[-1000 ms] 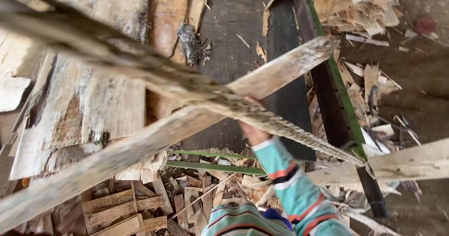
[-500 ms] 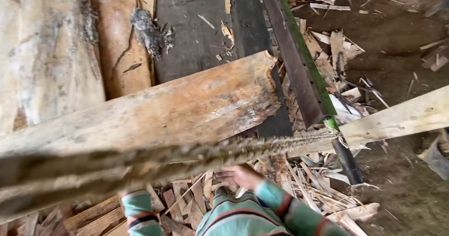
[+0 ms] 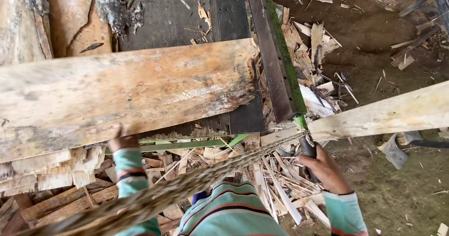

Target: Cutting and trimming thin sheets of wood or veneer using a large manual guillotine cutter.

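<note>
Along the near edge of the wide, weathered wooden slab [image 3: 126, 96], whose long axis runs left-right, the left hand [image 3: 122, 141] clamps, while the right hand [image 3: 325, 169] grips a dark handle [image 3: 307, 148].

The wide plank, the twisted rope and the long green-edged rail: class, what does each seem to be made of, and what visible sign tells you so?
Wide plank, under the left hand: rough-sawn, unfinished wood, with pale grain and dark stains.
Twisted rope: probably natural plant fibre; tan, frayed, hairy strands.
Green-edged rail: likely metal; straight, thin, dark, with worn green paint.
The dark handle gripped by the right hand is too unclear to tell.
</note>
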